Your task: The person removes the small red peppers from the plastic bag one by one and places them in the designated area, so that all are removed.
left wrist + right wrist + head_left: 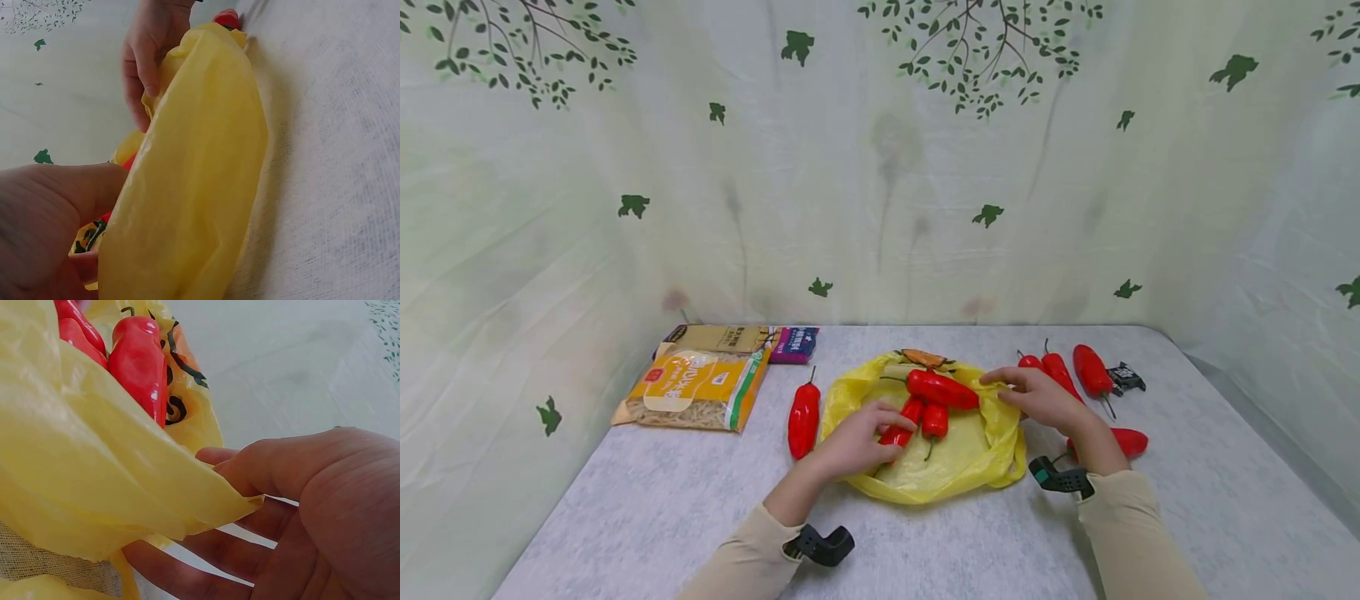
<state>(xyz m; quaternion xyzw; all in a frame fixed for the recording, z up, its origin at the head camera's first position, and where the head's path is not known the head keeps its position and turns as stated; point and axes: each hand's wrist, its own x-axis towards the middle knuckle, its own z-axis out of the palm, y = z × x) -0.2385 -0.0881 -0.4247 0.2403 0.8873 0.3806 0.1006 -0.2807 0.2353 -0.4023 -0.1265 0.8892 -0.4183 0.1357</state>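
Observation:
A yellow plastic bag [940, 483] lies with its mouth spread wide, and several glossy red peppers are in it. My left hand [857, 440] reaches over the bag's near left rim and grips a red pepper [912, 412] between thumb and fingers. Beside that pepper are an upright-looking red pepper [935, 420] and another lying across the top [943, 389]. On the right side, my right hand [1047, 402] pinches the bag's rim; in the right wrist view the thumb and fingers lie on either side of the yellow film [206, 500]. The left fingertips are partly hidden behind the bag in the left wrist view.
One red pepper [804, 421] lies left of the bag. Several more, including a red pepper [1092, 371], lie to the right beside a small black packet [1126, 379]. An orange-and-white food package [688, 387] rests at the back left against other packages. A printed curtain [865, 208] encloses the table.

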